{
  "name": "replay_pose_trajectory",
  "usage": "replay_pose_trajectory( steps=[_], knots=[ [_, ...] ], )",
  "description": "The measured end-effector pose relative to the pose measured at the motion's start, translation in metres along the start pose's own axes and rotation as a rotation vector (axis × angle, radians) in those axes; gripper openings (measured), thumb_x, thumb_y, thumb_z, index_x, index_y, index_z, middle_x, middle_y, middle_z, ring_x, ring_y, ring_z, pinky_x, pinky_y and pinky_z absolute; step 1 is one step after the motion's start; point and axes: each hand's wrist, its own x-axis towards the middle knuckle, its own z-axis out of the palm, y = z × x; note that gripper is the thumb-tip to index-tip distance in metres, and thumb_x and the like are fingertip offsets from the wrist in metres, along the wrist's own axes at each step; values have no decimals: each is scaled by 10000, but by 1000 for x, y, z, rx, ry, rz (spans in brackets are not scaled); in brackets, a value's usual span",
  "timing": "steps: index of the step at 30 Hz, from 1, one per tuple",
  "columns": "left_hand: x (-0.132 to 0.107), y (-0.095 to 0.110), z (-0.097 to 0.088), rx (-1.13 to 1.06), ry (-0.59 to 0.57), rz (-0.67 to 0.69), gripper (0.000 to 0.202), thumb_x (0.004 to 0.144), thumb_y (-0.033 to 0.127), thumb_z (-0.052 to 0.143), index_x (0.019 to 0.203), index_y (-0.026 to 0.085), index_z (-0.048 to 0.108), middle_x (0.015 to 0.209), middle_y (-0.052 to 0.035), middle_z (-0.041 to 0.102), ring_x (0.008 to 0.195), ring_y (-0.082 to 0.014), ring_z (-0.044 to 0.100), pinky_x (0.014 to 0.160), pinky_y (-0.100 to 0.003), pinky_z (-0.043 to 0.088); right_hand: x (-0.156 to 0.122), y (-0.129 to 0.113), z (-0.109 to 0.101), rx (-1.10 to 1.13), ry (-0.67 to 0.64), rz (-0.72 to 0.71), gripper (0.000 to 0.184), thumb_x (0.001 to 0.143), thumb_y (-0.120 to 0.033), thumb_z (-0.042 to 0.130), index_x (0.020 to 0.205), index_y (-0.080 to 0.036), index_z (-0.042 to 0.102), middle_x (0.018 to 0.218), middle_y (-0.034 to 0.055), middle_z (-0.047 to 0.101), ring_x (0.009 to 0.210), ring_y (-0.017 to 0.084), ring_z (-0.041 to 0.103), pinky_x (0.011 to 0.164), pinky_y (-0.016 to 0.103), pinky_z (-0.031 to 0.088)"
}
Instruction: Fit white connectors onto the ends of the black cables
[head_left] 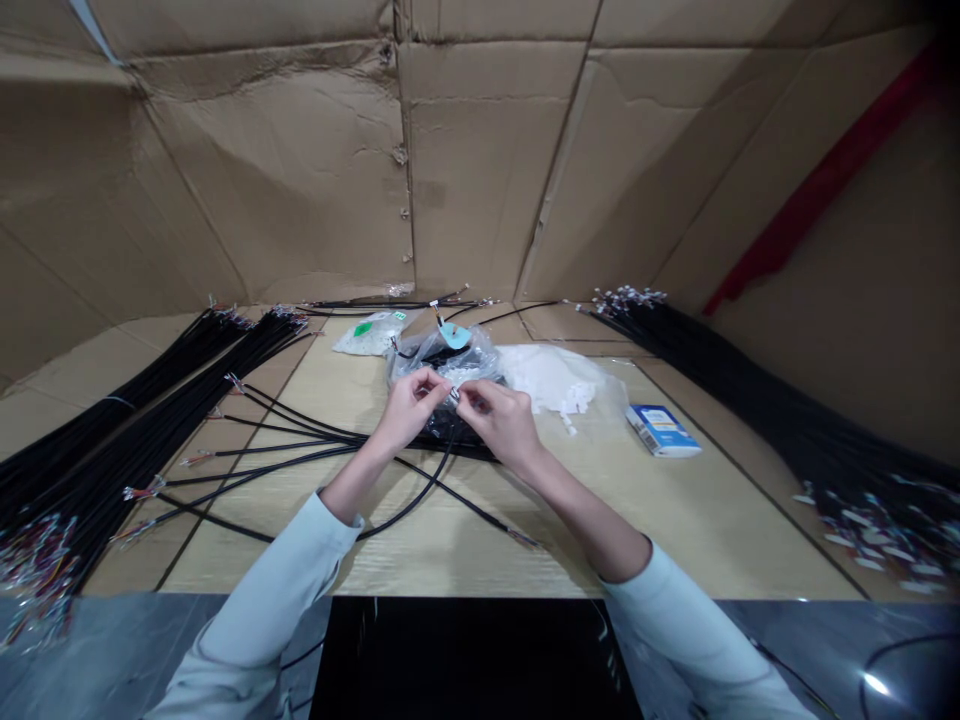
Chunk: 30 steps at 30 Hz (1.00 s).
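Both hands meet over the middle of the table, fingertips nearly touching. The fingers of my left hand are pinched at the wire end of a black cable. My right hand pinches the same end from the other side. A small whitish and dark bit shows between the fingertips, too small to make out. From there the cable drops and curves toward the left forearm. Right behind the hands sits a clear plastic bag with dark contents. Several loose black cables with bare coloured wire ends fan out on the left, partly under my left wrist.
Thick black cable bundles lie at the left and right. Beyond the hands are a bag with a green label, a light-blue round piece, and a bag of white connectors. A blue-and-white box stands at right. Cardboard walls enclose the table.
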Motion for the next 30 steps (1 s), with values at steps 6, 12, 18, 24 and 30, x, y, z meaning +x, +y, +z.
replay_pose_trajectory(
  steps=[6, 12, 18, 24, 30],
  knots=[
    [1, 3, -1, -36, -22, -64, 239, 681, 337, 625, 620, 122, 537, 556, 18, 485, 540, -83, 417, 548, -213, 330, 1, 2, -1, 226, -100, 213, 126, 748, -225, 528, 735, -143, 623, 639, 30, 656, 559, 128, 618, 556, 213, 497],
    [1, 5, -2, -49, -37, -95, 233, 670, 325, 624, 606, 121, 532, 548, 15, 481, 534, -84, 412, 545, -217, 320, 2, 5, -2, 281, -156, 239, 102, 728, -212, 530, 724, -145, 606, 609, 15, 641, 526, 119, 605, 526, 212, 496],
    [0, 2, -2, 2, -32, -62, 217, 700, 310, 600, 619, 126, 519, 565, 17, 475, 552, -85, 414, 553, -215, 324, -1, 5, 0, 154, -107, 84, 116, 761, -208, 500, 736, -158, 602, 629, 21, 639, 540, 118, 594, 527, 211, 472],
    [-2, 1, 1, 19, -19, -37, 212, 708, 285, 582, 606, 131, 479, 560, 22, 450, 553, -87, 395, 555, -221, 314, -6, 3, 6, -67, -4, -52, 170, 800, -208, 476, 679, -159, 584, 581, 21, 600, 523, 112, 548, 534, 213, 410],
    [-3, 4, 1, 1, -36, -30, 213, 714, 289, 576, 607, 133, 479, 567, 23, 452, 559, -87, 399, 570, -220, 321, -8, 1, 8, -100, 39, -88, 191, 818, -199, 452, 671, -164, 568, 599, 28, 588, 551, 116, 525, 562, 228, 397]
  ],
)
